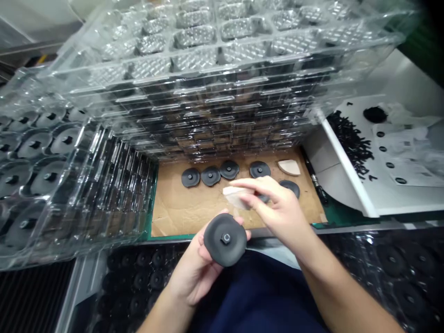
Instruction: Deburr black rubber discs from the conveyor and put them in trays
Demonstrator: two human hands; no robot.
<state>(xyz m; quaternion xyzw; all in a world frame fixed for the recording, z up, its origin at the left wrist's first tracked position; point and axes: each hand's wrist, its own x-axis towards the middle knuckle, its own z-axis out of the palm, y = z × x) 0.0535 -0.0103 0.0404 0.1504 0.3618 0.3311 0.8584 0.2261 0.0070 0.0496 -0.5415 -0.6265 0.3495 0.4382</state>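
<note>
A round black disc-shaped part with a small raised hub at its centre rests in my left hand, whose fingers curl round its underside. Pinched between the thumb and fingers of my right hand is a folded white cloth pad, held just above and right of that disc, apart from it. Several similar black discs lie on the brown cardboard beyond my hands; one is partly hidden behind my right hand. Another white pad lies at the cardboard's right end.
A tall stack of clear plastic trays stands behind the cardboard. More trays, holding black discs, are stacked at the left. On the right, a white bin contains small black pieces and plastic bags. Filled trays sit below the bench edge.
</note>
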